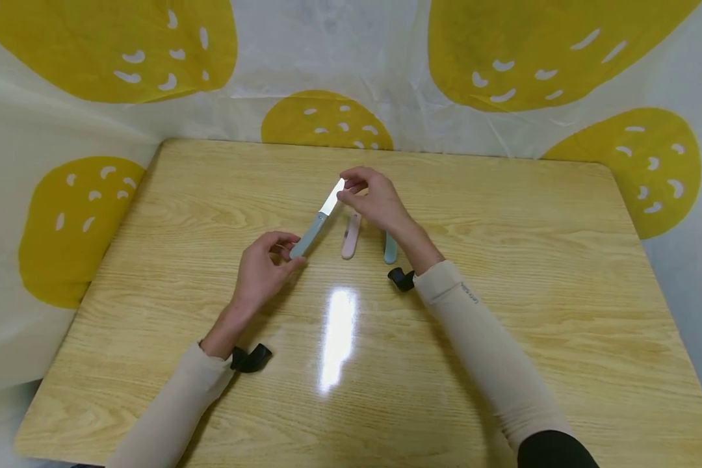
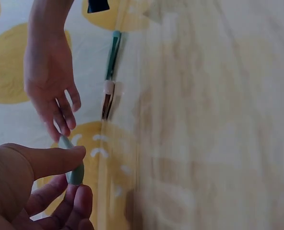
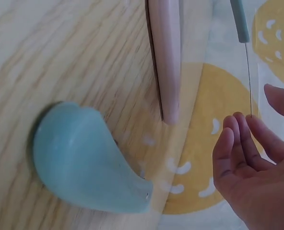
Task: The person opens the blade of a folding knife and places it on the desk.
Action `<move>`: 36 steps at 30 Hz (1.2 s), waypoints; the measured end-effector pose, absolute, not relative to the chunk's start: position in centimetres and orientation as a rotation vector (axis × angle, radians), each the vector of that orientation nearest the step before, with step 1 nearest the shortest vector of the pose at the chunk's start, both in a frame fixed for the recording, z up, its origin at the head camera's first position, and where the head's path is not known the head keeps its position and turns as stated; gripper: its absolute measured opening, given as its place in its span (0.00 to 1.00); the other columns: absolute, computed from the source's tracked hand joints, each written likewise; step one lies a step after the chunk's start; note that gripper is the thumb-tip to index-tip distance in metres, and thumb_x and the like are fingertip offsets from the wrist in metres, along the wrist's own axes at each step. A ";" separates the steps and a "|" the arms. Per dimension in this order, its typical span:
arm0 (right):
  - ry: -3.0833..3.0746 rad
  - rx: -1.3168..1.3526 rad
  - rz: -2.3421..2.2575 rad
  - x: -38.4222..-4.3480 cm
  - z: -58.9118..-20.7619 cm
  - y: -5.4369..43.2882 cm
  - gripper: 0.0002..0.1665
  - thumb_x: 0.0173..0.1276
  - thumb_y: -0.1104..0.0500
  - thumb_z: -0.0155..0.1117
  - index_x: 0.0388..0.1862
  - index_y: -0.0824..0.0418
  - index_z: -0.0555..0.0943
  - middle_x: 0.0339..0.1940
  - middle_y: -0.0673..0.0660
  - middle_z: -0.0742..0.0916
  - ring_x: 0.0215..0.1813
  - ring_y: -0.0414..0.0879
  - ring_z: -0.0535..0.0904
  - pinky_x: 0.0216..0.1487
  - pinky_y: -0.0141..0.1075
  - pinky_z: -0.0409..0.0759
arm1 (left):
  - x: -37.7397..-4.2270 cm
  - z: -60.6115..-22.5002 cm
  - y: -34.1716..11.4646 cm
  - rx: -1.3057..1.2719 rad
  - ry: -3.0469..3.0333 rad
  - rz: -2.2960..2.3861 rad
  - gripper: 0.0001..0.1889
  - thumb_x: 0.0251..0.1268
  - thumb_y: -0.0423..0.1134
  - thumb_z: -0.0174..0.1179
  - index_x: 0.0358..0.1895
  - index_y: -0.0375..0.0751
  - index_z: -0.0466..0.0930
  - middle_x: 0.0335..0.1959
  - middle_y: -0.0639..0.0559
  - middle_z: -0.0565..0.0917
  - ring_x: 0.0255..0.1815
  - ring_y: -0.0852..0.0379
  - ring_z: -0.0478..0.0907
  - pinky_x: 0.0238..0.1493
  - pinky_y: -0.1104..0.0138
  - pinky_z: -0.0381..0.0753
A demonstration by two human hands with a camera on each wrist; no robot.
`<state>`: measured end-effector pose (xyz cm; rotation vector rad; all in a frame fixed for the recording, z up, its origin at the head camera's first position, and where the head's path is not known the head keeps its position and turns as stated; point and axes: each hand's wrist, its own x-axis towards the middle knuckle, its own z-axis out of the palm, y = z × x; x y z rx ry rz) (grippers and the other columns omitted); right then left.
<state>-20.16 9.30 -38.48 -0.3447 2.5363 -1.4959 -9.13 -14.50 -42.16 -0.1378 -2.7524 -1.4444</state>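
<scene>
Knife [image 1: 320, 218], one: green handle, bright blade [image 1: 332, 199], raised above the wooden surface [image 1: 561, 273] and slanting up to the right in the head view. Left hand [image 1: 262, 270]: thumb and fingers clamped on the handle's butt end. Right hand [image 1: 380, 201]: fingers loosely bent, thumb apart from them, one fingertip at the blade's tip; the blade shows edge-on as a thin line in the right wrist view.

Pink folded item [image 1: 351, 237], one: lying just right of the knife, dark slit along one side. Teal item [image 1: 390, 250], one: beside the pink one, a narrow gap between, partly hidden by the right hand and wrist.

Margins: a strip of surface runs beyond the hands to the far edge, where patterned cloth [image 1: 339, 58] rises; broad room between the forearms and to the right.
</scene>
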 end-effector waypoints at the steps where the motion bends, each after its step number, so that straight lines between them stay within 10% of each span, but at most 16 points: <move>1: 2.533 -0.353 -1.481 -20.2 -38.5 9.2 0.26 0.75 0.59 0.68 0.69 0.64 0.78 0.60 0.62 0.84 0.60 0.55 0.81 0.59 0.45 0.81 | -9.1 -42.2 -14.6 -0.135 -2.757 -1.433 0.20 0.59 0.31 0.77 0.54 0.34 0.85 0.43 0.40 0.86 0.41 0.47 0.84 0.41 0.67 0.79; 36: 2.550 -0.492 -1.005 -22.0 -39.3 7.8 0.37 0.72 0.47 0.70 0.75 0.59 0.75 0.76 0.62 0.74 0.79 0.57 0.68 0.81 0.49 0.65 | -9.1 -42.3 -15.1 -0.129 -2.921 -1.222 0.17 0.57 0.36 0.79 0.48 0.37 0.87 0.41 0.42 0.90 0.38 0.47 0.83 0.42 0.62 0.80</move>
